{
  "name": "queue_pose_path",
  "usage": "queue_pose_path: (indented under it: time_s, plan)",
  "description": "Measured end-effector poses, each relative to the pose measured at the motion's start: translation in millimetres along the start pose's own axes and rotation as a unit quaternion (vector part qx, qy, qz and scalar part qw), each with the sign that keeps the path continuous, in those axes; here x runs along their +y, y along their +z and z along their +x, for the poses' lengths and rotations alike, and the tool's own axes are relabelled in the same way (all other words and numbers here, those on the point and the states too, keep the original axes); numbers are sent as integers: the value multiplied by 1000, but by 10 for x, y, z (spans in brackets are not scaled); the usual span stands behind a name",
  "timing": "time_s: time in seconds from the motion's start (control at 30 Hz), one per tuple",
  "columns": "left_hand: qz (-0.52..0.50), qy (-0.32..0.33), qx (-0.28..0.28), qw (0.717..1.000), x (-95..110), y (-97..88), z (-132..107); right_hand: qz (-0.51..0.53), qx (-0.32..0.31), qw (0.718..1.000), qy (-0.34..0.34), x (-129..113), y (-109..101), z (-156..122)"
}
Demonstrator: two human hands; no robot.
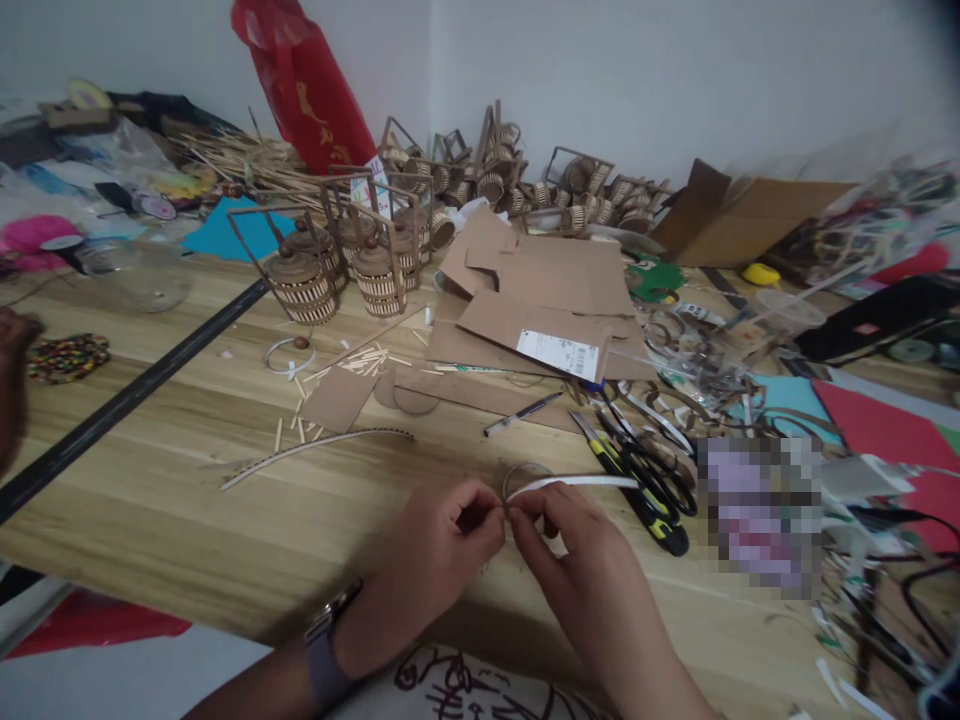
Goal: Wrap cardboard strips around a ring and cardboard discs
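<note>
Close together at the near edge of the table, my left hand [442, 530] and my right hand [581, 545] meet fingertip to fingertip. Both are closed in a pinch on a thin strip [592, 481] with a white face. Part of it bends into a small loop above the fingers, and a straight end runs right over my right hand. The pinched part is hidden by my fingertips. Right of my right hand lie a yellow-and-black utility knife [649, 505] and black-handled scissors [645, 455]. A pen [523, 414] lies beyond, and another curved strip [300, 452] rests to the left.
Small lidded slatted baskets with tall handles [301, 285] stand at the back left. Cardboard sheets [555, 270] lie mid-table, with small sticks [360, 360] beside them. Scraps and coloured paper [870, 430] crowd the right. Another person's hand [11, 380] shows at the left edge.
</note>
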State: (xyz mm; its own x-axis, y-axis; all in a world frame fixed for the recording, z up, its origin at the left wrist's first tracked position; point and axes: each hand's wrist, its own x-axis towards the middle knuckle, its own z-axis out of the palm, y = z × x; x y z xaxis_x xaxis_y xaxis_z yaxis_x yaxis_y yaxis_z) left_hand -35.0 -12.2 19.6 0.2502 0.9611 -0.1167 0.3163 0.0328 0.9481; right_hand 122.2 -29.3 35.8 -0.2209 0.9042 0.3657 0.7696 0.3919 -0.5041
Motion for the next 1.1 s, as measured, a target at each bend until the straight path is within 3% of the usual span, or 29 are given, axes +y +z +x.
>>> queue_pose_path:
  time_s: [0.47,0.87,1.1]
  plan:
    - [1,10,-4,1000,15,9,-27,48,-19,999,18,30,-5,-16]
    - [39,19,-4,999,34,20,-35,-5,-1,1000,-29,9,-13,-43]
    - [42,30,-5,999,42,30,-23,32,-25,999,-15,25,-56,-34]
